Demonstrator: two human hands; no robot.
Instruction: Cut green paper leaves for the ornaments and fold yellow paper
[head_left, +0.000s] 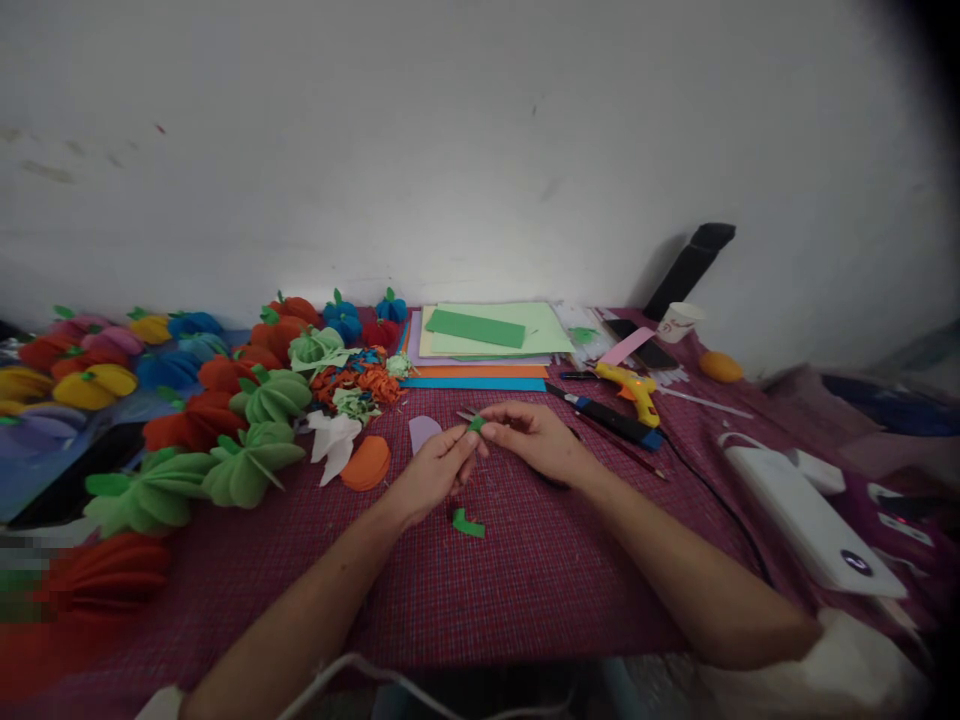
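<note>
A small piece of green paper [476,424] is pinched between the thumb and fingers of my left hand [439,465]. Close against it, my right hand [536,438] is closed, its thumb and fingertips touching or nearly touching the paper. Thin pointed metal tips, which look like scissors [466,414], stick out left past my right fingertips; their handle is mostly hidden, though something dark shows beneath the palm. Below my hands, a curled green paper strip [469,524] lies on the checked cloth. Left of them are orange paper rounds [366,463] and a lilac paper piece [424,432].
Several folded-paper pumpkins [271,397] crowd the left side, beside paper shreds [356,385]. Coloured sheets [495,335] are stacked by the wall. At right are a yellow glue gun [634,390], a blue-black cutter-like tool [619,420], a paper cup [681,320] and a white power bank [814,520].
</note>
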